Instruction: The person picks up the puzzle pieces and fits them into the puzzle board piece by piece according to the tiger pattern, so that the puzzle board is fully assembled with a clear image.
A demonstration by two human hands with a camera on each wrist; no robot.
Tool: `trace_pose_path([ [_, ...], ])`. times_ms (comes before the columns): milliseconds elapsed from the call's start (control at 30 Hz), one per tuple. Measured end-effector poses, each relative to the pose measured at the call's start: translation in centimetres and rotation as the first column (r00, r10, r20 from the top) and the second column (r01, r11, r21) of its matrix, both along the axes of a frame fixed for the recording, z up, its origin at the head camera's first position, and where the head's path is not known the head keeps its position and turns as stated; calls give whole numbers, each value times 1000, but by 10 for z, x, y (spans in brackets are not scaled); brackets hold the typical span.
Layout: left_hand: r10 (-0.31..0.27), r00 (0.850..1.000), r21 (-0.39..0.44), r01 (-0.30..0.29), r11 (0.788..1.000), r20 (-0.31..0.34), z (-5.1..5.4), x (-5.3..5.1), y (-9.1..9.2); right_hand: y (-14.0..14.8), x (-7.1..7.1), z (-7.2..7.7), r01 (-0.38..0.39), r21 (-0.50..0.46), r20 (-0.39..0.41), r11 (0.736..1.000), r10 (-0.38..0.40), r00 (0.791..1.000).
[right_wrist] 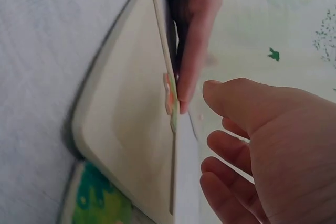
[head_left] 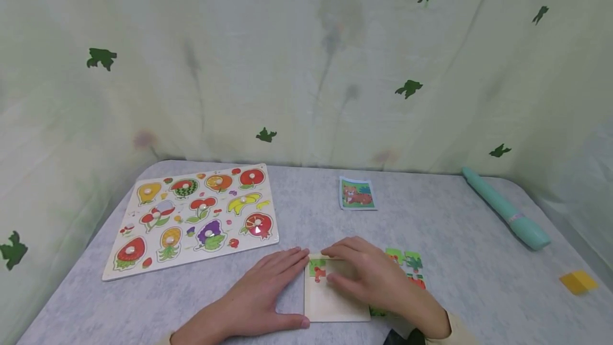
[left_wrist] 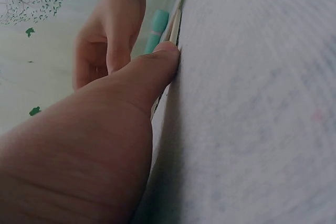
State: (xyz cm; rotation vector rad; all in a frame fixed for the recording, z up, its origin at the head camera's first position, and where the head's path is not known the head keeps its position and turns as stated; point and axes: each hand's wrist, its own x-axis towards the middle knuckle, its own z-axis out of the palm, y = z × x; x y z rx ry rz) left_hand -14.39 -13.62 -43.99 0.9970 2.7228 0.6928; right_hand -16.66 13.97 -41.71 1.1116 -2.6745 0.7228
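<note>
A shallow wooden puzzle tray (head_left: 335, 302) lies at the front of the table. One green and red jigsaw piece (head_left: 317, 269) sits in its far left corner. My left hand (head_left: 261, 294) rests along the tray's left side, fingers straight and thumb at the near corner. Over the tray's right part hovers my right hand (head_left: 371, 273); in the right wrist view its thumb and loosely bent fingers are apart, with nothing seen between them. Several loose jigsaw pieces (head_left: 413, 261) lie right of the tray, partly hidden by the right hand and forearm.
A fruit peg puzzle board (head_left: 191, 214) lies at the left. Behind the tray is a small picture card (head_left: 358, 194). A teal tapered tube (head_left: 507, 209) lies at the far right, with a yellow block (head_left: 578, 282) nearer. A printed curtain (head_left: 306, 68) hangs behind the table.
</note>
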Motion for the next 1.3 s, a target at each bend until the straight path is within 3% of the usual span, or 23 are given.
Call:
trace_pose_path([
  [200, -2, 1000, 5, 2, 1000, -18, -2, 0, 0, 9, -3, 6, -14, 8, 19, 1000, 14, 1000],
  [767, 5, 1000, -6, -5, 1000, 7, -1, 1, 1, 35, -9, 19, -19, 46, 99, 999, 14, 995],
  [1300, 3, 1000, -10, -3, 1000, 10, -3, -1, 1, 56, -19, 27, -13, 58, 196, 998, 1, 981],
])
